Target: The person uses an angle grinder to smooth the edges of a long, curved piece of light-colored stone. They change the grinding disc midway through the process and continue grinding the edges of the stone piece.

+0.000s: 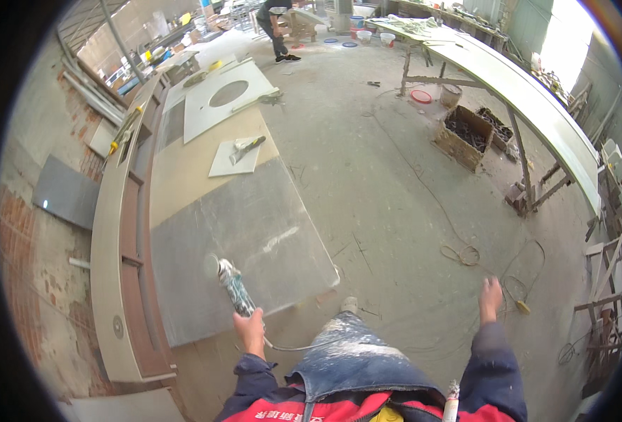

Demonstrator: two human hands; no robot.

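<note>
My left hand (249,326) is closed around the rear of a dusty angle grinder (235,290), whose disc end points away from me over a grey stone slab (226,227). A cord trails from the grinder's back towards my apron. Held out to the right above the floor, my right hand (490,296) has nothing visible in it, and its fingers are partly bent. Beyond the grey slab, a small white square panel (237,164) carries another tool with a black handle (253,147). A white panel with a round cutout (208,113) lies farther off.
A long white worktop (506,79) on rusty legs runs along the right. Under it stand boxes of dark pieces (461,140). Cord loops (461,255) lie on the floor near my right hand. A long cabinet frame (131,316) borders the left; another person (276,26) stands far ahead.
</note>
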